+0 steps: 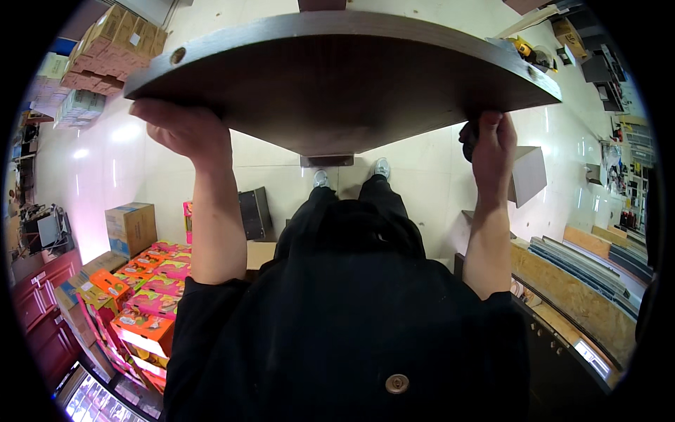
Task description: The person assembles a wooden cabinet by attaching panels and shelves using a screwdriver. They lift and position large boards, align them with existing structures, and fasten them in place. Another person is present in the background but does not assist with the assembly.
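Dark board (337, 91), long axis running hand-to-hand; left hand (184, 130) against left end, can't tell grip tbh; right hand (495, 151) curled round small black thing (467, 138) by right end.

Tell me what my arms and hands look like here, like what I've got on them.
Your left hand and right hand are both bare, with no gloves. No watch or bracelet shows on either wrist. Your left sleeve and right sleeve are plain black and end near the elbows, leaving the forearms uncovered. I can't see any markings on the sleeves.
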`<state>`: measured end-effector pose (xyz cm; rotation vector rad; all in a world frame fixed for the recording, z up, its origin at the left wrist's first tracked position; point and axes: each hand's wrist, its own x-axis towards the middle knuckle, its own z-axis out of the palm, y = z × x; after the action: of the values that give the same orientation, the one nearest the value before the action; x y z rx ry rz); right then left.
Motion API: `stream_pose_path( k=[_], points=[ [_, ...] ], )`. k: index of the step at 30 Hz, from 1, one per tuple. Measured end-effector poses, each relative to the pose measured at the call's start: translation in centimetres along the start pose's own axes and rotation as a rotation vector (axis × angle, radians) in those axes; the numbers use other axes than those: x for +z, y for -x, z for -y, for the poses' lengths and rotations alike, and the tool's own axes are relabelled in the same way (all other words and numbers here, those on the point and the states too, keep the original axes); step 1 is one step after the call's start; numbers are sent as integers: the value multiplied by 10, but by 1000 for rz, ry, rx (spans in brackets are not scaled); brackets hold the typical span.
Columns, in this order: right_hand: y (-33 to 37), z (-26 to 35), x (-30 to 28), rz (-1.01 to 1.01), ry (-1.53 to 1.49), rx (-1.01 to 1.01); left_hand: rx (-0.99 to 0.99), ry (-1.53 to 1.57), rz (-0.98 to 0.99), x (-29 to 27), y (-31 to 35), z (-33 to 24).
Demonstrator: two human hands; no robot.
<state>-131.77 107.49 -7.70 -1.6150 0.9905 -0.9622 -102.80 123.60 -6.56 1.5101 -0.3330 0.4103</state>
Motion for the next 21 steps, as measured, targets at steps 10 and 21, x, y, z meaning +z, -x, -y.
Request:
stream_pose_path(
  k=[10, 21],
  points=[
    [36, 6, 8, -19, 88, 37, -141, 90, 28, -30, 0, -4],
    [65, -7, 9, -1, 55, 60, -218, 171, -137, -53, 9, 13]
  ],
)
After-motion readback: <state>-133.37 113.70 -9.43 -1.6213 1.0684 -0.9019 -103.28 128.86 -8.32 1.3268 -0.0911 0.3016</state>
